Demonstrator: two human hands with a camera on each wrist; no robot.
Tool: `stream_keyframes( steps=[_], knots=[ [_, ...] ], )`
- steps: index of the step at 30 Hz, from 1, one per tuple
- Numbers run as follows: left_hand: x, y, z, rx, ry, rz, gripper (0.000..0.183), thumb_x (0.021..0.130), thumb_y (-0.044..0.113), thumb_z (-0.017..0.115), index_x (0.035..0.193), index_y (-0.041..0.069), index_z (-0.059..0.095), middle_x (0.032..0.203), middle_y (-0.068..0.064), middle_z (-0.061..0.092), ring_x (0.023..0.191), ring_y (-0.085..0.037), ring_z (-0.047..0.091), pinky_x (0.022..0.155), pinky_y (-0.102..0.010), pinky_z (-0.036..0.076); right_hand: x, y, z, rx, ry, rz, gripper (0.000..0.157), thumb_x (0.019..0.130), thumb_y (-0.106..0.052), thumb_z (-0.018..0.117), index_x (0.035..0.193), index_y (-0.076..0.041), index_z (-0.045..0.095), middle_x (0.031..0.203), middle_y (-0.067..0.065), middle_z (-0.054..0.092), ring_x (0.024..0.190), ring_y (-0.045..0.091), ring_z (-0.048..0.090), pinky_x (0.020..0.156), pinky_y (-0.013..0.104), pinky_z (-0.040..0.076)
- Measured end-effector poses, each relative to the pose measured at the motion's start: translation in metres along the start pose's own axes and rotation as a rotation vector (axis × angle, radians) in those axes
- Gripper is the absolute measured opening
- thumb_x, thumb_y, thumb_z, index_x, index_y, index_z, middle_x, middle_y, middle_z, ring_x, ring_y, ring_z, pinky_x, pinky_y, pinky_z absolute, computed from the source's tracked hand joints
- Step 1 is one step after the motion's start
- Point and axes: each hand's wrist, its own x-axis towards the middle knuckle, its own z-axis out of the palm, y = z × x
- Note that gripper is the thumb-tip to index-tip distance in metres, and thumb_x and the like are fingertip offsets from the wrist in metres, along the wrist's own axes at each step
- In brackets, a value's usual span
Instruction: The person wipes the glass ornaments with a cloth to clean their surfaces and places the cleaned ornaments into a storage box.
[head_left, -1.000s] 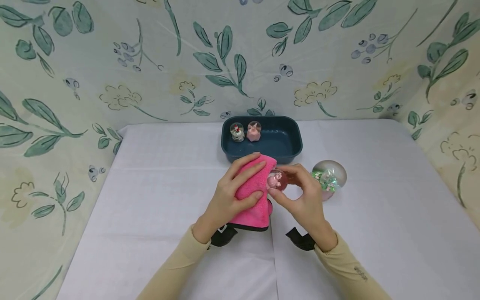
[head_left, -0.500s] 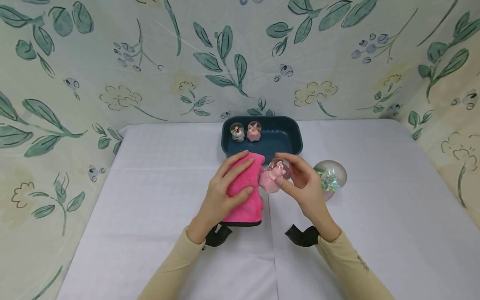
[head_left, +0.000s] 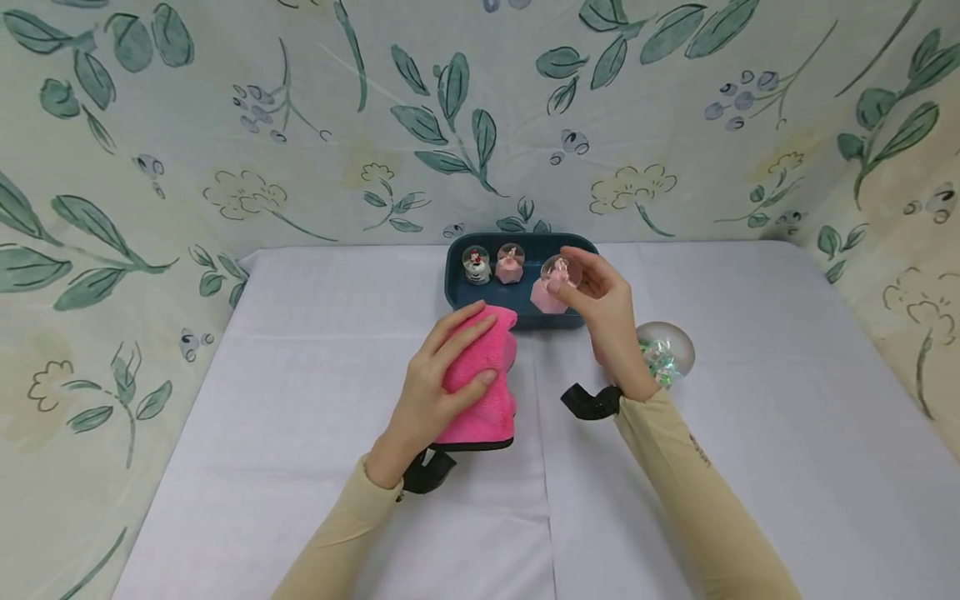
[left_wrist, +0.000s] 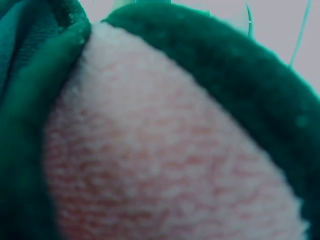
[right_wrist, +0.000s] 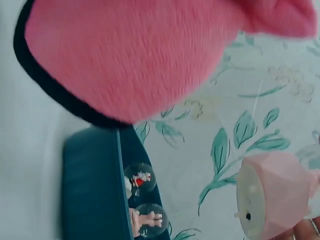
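Observation:
My left hand (head_left: pixel 431 383) grips a folded pink cloth (head_left: pixel 483 417) with a dark edge, its thumb and fingers spread over the fabric. Above the right part of a dark blue tray (head_left: pixel 517 312), my right hand (head_left: pixel 611 325) holds a small snow globe (head_left: pixel 550 298) with a faceted pink base, pinching it by thumb and fingers. The right wrist view shows the globe's pale underside (right_wrist: pixel 251 200) and the pink cloth (right_wrist: pixel 135 55) close up. Fuzzy fabric (left_wrist: pixel 165 140) in odd colours fills the left wrist view; the left hand's fingers cannot be made out there.
Two small snow globes stand at the tray's left end: a white-based one (head_left: pixel 476 267) and a pink-based one (head_left: pixel 510 265). A larger globe (head_left: pixel 667 350) with shiny green filling rests right of the tray, partly behind the right wrist. A leaf-patterned curtain (head_left: pixel 300 183) backs the white table.
My right hand has carried the pink snow globe away from the cloth, forward over the tray. The left hand has shifted slightly left with the cloth.

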Motion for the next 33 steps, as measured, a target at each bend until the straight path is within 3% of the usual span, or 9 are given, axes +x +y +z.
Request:
stream_keyframes(
  steps=[8,17,23,33],
  knots=[
    [-0.002,0.000,0.000,-0.004,-0.008,-0.004,0.059,0.079,0.003,0.074,0.134,0.005,0.053,0.143,-0.009,0.042,0.128,-0.024,0.040,0.084,-0.037,0.053,0.045,0.028,0.007,-0.061,0.125,0.013,0.048,0.084,-0.010,0.071,0.128,0.001,0.056,0.121,0.012,0.057,0.106,0.018,0.052,0.091,0.028,0.043],
    [-0.003,-0.002,-0.001,0.012,-0.008,0.003,0.058,0.079,0.005,0.074,0.134,0.006,0.054,0.142,-0.009,0.042,0.129,-0.024,0.040,0.085,-0.037,0.053,0.077,0.057,0.013,-0.232,0.159,0.075,0.049,0.084,-0.010,0.073,0.129,0.000,0.056,0.120,0.017,0.056,0.107,0.024,0.053,0.080,0.025,0.044],
    [-0.003,-0.002,-0.002,0.005,-0.015,-0.002,0.059,0.079,0.005,0.075,0.134,0.006,0.054,0.142,-0.009,0.042,0.129,-0.024,0.040,0.086,-0.037,0.053,0.090,0.072,0.012,-0.331,0.139,0.156,0.051,0.084,-0.010,0.073,0.130,-0.001,0.055,0.121,0.015,0.057,0.106,0.023,0.053,0.076,0.025,0.046],
    [-0.001,-0.001,-0.001,-0.002,-0.013,0.014,0.057,0.079,0.004,0.073,0.133,0.005,0.054,0.142,-0.010,0.043,0.128,-0.026,0.041,0.087,-0.037,0.052,0.100,0.085,0.009,-0.420,0.130,0.305,0.049,0.085,-0.009,0.072,0.129,-0.001,0.054,0.123,0.016,0.057,0.106,0.024,0.050,0.088,0.035,0.046]
  ],
)
